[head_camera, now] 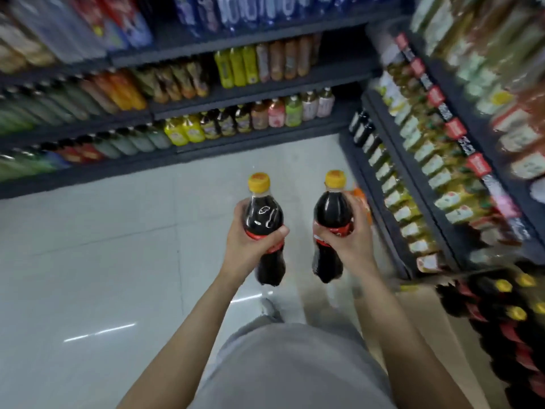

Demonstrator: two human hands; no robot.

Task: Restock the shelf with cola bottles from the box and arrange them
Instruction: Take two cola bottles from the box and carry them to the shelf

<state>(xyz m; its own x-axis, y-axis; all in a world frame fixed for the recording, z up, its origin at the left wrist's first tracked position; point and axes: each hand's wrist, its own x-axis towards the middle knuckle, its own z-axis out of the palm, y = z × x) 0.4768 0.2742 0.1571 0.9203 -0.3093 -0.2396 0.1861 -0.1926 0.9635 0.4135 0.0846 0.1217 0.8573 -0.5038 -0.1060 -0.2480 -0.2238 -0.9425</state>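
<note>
1. Running along the far side of the aisle and down its right side, dark shelves [265, 93] carry rows of drinks in green, yellow, orange and pink; those on the right are blurred.
2. Pale floor tiles [88, 261] fill the middle and left of the view.
3. At the lower right a brown box [424, 302] sits on the floor below the right-hand shelving, and beside it stand more cola bottles [507, 314] with yellow caps and red labels, possibly packed inside it, though the blur makes that hard to confirm.
4. A grey shirt [295, 364] shows at the bottom, between the two bare forearms.
5. The left hand [250, 240] wraps around the red label of the left cola bottle [264, 216], held upright over the floor, yellow cap up.
6. The right hand [351, 234] grips the right cola bottle [331, 214] at its label the same way, just beside the other bottle without touching it.
</note>
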